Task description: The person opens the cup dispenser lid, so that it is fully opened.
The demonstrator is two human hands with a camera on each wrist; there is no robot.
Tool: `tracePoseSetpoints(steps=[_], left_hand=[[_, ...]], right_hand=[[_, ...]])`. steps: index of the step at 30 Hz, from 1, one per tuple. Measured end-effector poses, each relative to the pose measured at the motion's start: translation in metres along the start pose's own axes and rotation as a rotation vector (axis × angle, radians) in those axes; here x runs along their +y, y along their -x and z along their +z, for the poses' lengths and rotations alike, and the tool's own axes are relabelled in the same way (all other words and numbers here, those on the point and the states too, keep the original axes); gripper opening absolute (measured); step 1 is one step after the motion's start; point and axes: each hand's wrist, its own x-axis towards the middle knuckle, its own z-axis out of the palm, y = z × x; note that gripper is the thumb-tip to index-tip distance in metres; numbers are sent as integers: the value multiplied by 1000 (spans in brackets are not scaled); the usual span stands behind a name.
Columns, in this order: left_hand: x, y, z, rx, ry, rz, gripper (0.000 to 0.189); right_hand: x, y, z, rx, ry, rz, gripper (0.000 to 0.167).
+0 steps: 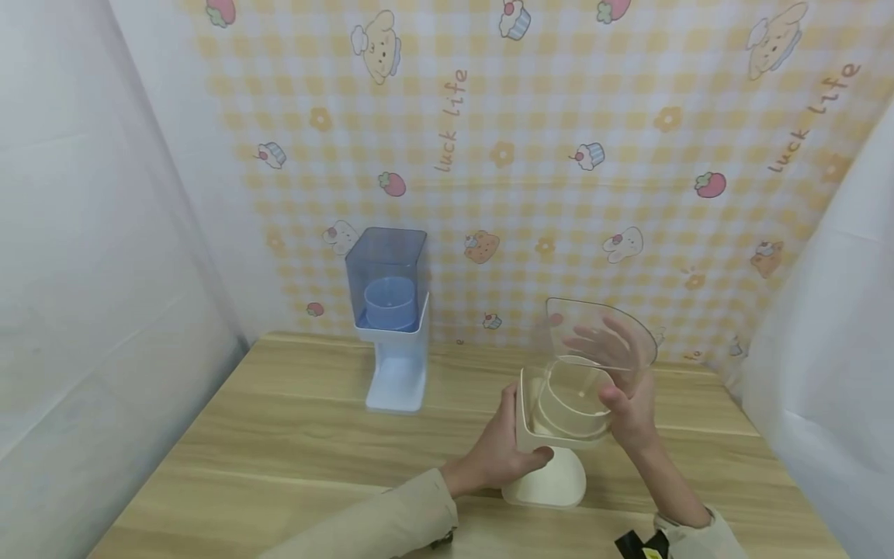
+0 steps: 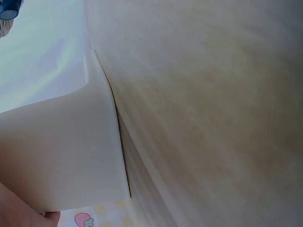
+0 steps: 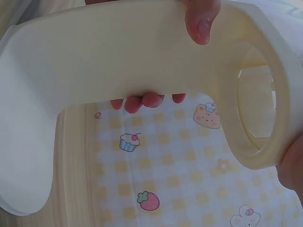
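Observation:
A cream dispenser (image 1: 552,477) with a flat foot, an upright column and a clear hood (image 1: 594,334) is between both hands at the right front of the table. Inside the hood shows a round cup-like ring (image 1: 576,396). My left hand (image 1: 499,454) grips the cream column, thumb in front; in the right wrist view its fingertips (image 3: 151,100) wrap past the column's edge. At the other side my right hand (image 1: 634,411) holds the hood, fingers visible through the clear wall and thumb near its lower rim. The left wrist view shows the cream body (image 2: 66,151) up close.
A similar dispenser (image 1: 391,310) with a blue translucent hood and white stand is upright at the table's back left. Behind the wooden table (image 1: 293,435) hangs a checked, patterned cloth (image 1: 503,194). White sheets (image 1: 91,272) hang at both sides.

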Motion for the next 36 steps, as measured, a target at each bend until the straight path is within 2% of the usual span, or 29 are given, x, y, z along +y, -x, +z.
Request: tracePoseSetpoints(steps=[4,18,28,32,36], left_hand=[[1,1,0,3,-6,7,97],[6,5,-3,-8,16,-49,97],[2,7,-5,12,5,-13,97],[1,5,-3,4,-5,11,99],[3,2,-2,2,-30,4,99]], right_hand=[[0,1,1,10,-10,-7,83],[3,5,3,33,37,-18,84],[6,3,6,22,10,-33,83],[5,-1,5,14,31,-39,83],[3,-3,4,19,37,-34,80]])
